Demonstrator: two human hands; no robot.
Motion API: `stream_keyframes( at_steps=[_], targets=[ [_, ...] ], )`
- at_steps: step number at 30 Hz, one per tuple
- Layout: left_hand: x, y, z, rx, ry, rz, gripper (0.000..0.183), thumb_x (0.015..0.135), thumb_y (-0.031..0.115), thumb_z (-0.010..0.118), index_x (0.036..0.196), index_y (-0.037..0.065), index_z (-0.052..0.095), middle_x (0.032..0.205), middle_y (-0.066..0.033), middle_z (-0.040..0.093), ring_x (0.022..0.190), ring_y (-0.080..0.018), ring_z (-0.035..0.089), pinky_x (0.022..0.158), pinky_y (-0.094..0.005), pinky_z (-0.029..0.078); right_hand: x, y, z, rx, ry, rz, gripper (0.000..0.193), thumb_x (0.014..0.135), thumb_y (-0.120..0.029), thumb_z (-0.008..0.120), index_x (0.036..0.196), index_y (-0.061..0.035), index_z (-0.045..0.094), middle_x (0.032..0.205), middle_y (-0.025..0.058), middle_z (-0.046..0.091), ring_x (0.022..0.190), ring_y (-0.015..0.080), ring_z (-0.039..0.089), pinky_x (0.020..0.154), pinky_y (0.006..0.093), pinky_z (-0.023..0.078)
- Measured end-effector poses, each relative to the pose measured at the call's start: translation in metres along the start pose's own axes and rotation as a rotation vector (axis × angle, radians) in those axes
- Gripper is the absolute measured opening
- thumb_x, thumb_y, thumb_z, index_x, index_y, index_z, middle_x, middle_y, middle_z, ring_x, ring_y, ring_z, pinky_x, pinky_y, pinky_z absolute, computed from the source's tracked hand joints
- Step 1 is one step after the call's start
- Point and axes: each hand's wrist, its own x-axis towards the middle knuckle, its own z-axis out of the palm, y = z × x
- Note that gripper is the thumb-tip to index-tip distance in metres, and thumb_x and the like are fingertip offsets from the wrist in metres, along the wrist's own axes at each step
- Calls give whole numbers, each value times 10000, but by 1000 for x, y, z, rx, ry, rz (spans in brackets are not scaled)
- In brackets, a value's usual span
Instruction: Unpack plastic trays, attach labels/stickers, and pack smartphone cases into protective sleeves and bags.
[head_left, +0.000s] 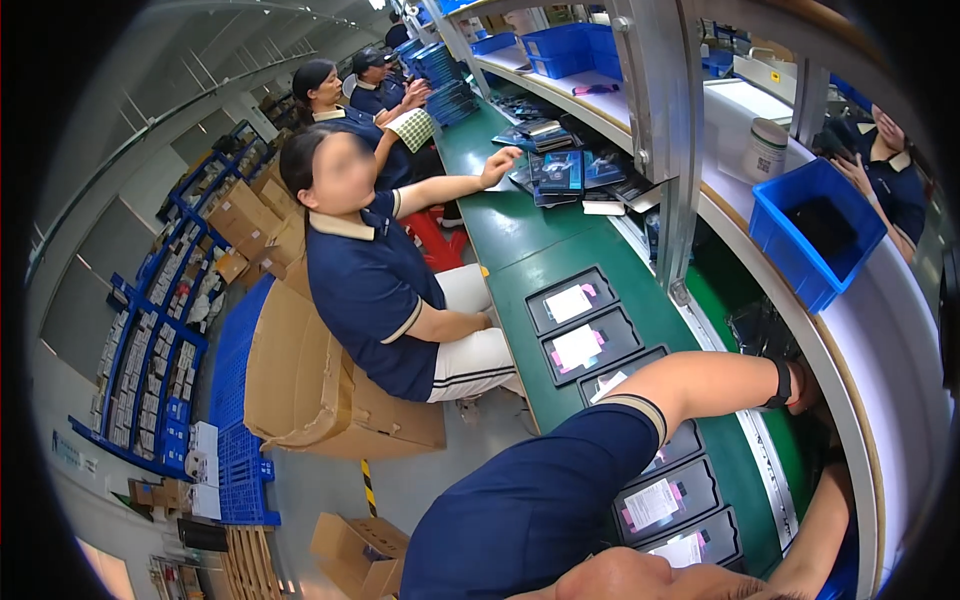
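My left arm stretches across the green bench to the right, with a black band at the wrist. Only a small part of my left hand shows beside the shelf upright; its fingers are hidden. Black plastic bags lie nearest to it, below the shelf. From the lower right my right forearm reaches up behind the same shelf edge, which hides the hand. Under and beside my left arm runs a row of black trays, several holding a white printed paper over something pink.
A co-worker sits across at left, one hand near a pile of dark flat packages. A metal post and a shelf with a blue bin stand at right. Cardboard boxes and a blue pallet are at left.
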Motion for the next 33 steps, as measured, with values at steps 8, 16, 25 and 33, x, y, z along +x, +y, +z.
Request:
stream_keyframes(
  at_steps=[8,16,25,33],
  targets=[
    [23,38,-8,-618,309,17,425,829,139,465,1249,75,494,1304,-164,465,1233,-294,408,1036,-373,309,7,-11,9,-118,10,280,388,842,-207,510,1196,-49,519,1212,206,518,1145,348,477,989,413,358],
    [-186,43,-122,452,357,326,427,682,80,555,1107,99,525,1073,-102,540,977,-267,542,731,-370,477,-23,-95,-4,206,-61,259,322,691,85,460,976,10,589,979,243,602,945,387,572,836,432,442],
    [-385,-110,-132,401,378,-167,601,626,-131,538,1154,149,601,1167,-123,585,1088,-317,547,915,-361,456,9,-311,54,112,28,-440,221,638,-63,573,847,5,543,760,119,559,698,259,558,627,349,437],
    [-390,-112,-121,335,79,-262,693,792,496,557,1350,119,395,1431,-122,322,1339,-283,269,1036,-617,97,19,-384,121,-22,-425,-380,390,803,-411,536,831,-55,693,821,122,628,832,276,582,704,421,406]
  ],
)
